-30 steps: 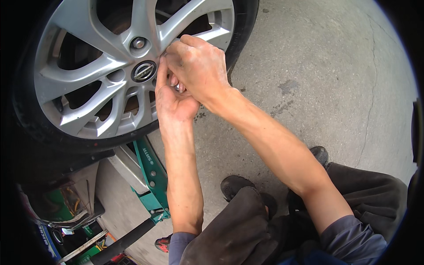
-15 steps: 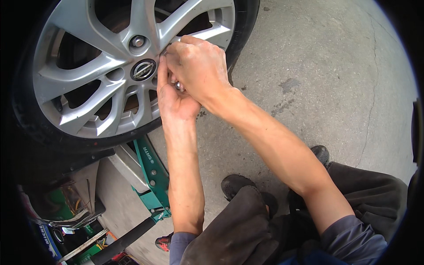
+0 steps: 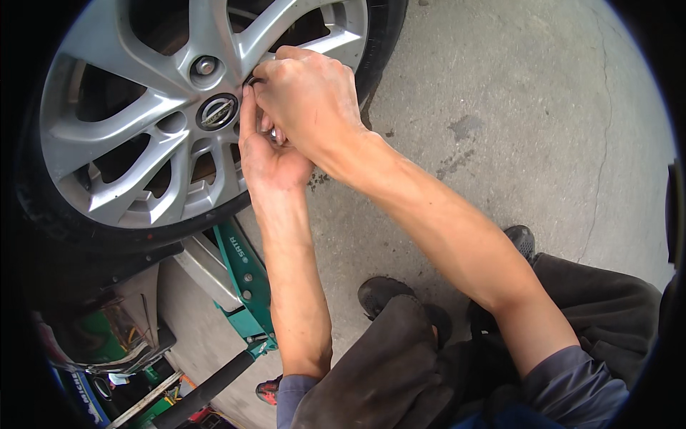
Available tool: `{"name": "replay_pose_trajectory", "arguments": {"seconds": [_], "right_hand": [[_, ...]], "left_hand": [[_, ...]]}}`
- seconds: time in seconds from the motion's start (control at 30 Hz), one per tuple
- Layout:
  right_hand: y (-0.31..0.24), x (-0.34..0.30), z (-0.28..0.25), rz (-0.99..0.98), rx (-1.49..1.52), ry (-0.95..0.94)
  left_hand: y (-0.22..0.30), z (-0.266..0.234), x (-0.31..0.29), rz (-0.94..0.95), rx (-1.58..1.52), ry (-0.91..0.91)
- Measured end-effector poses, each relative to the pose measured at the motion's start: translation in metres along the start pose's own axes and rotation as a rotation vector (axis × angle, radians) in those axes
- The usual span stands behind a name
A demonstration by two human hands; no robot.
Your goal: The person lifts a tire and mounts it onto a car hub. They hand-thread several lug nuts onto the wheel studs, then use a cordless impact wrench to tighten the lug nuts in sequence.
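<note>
The silver wheel [image 3: 128,130] lies toward half past ten; the right hand [image 3: 311,93] bends its fingers over it at two o'clock from the cap [image 3: 217,112], and at four the left hand [image 3: 268,157] is half cupped, palm up, by a small shiny metal piece [image 3: 274,134], which could fall if this palm tilts. The wheel's top is cut off, and overlapping fingers hide what either hand pinches, so I cannot tell.
</note>
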State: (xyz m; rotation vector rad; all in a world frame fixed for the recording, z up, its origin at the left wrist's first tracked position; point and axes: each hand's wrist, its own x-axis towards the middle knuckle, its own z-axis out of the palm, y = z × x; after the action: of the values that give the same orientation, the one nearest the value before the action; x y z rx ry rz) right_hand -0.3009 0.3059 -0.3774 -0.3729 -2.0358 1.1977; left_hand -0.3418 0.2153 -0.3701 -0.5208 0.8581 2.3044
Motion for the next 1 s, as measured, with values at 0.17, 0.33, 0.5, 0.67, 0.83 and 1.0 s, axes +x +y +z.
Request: {"name": "replay_pose_trajectory", "arguments": {"seconds": [0.17, 0.33, 0.5, 0.67, 0.83, 1.0], "right_hand": [[-0.005, 0.004, -0.009, 0.108, 0.025, -0.177], [-0.004, 0.006, -0.014, 0.428, 0.348, -0.246], [0.001, 0.001, -0.001, -0.011, -0.001, 0.048], [0.003, -0.001, 0.002, -0.023, 0.020, -0.009], [-0.004, 0.001, -0.015, 0.414, 0.391, -0.243], [0.004, 0.004, 0.000, 0.084, -0.001, 0.010]], "left_hand": [[0.027, -0.020, 0.003, -0.198, 0.029, -0.199], [-0.016, 0.027, -0.028, 0.078, 0.040, 0.176], [0.008, 0.009, -0.013, -0.021, 0.007, 0.047], [-0.004, 0.021, -0.016, 0.092, 0.103, 0.218], [-0.009, 0.012, -0.032, 0.082, 0.044, 0.180], [-0.004, -0.024, -0.035, 0.046, 0.098, 0.138]]}}
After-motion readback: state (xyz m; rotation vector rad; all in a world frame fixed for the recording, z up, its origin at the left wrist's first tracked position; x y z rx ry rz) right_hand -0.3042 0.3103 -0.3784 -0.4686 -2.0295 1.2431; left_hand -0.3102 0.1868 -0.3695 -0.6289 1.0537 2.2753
